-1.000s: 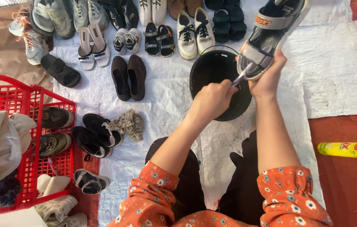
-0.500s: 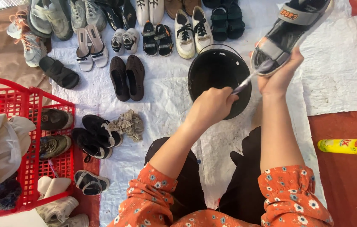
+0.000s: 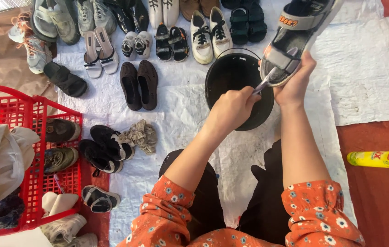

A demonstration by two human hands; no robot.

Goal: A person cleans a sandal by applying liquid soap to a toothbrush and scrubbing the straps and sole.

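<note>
In the head view, the right hand (image 3: pixel 295 84) grips the toe end of a grey and black sandal (image 3: pixel 295 34), fingers wrapped around its sole from beneath; the sandal tilts up and away over the far rim of a black bucket (image 3: pixel 235 87), and its heel end is cut off by the top edge of the frame. The left hand (image 3: pixel 233 107) is clenched around a thin brush (image 3: pixel 267 82), whose handle mostly disappears inside the fist; the bristle end meets the sandal's front strap, though the bristles themselves are too small to make out. The bucket's inside is dark, and its contents cannot be told. Both forearms come out of orange flowered sleeves (image 3: pixel 318 210) at the bottom edge. Rows of shoes (image 3: pixel 203 29) lie on the white sheet (image 3: pixel 368 73) beyond the bucket, the farthest ones cropped. To the left stands a red basket (image 3: pixel 34 137), partly covered by pale cloth. A yellow bottle (image 3: pixel 377 159) lies well apart on the right, its green cap cut by the frame.
</note>
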